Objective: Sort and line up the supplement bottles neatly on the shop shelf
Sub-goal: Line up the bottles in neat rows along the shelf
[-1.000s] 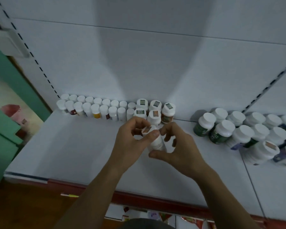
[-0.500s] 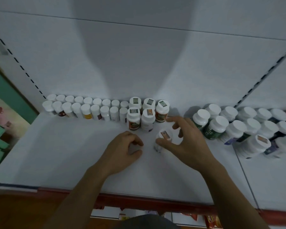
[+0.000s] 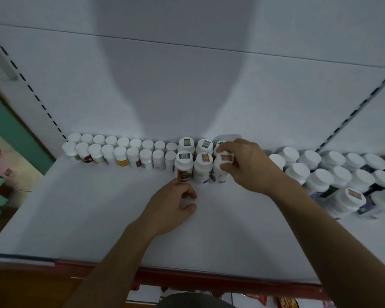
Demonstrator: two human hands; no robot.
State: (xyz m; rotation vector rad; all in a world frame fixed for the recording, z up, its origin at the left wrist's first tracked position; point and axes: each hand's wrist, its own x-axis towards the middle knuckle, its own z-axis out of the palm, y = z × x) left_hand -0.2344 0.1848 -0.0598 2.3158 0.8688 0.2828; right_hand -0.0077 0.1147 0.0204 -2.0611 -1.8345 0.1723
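**Q:** What are the hands doing?

**A:** On my feed the right hand (image 3: 247, 165) has its fingers (image 3: 227, 149) curled over the cap of a white bottle (image 3: 219, 174), pinching it against the thumb. The left hand (image 3: 171, 207) rests on the shelf (image 3: 87, 218), fingers curled in and holding nothing. Its knuckles sit at the base of the red-labelled bottle (image 3: 183, 168).

**Q:** Where does the gripped bottle stand? Can you read anything?

**A:** It's at the right end of the front row of three, just beside the middle bottle (image 3: 202, 167), near the back panel. Its cap carries an orange-brown sticker. The neighbours' stickers are greenish or orange, and I find the print too small to read. Small white-capped bottles (image 3: 120, 152) line up to the left, and larger bottles (image 3: 342, 174) cluster on the right.
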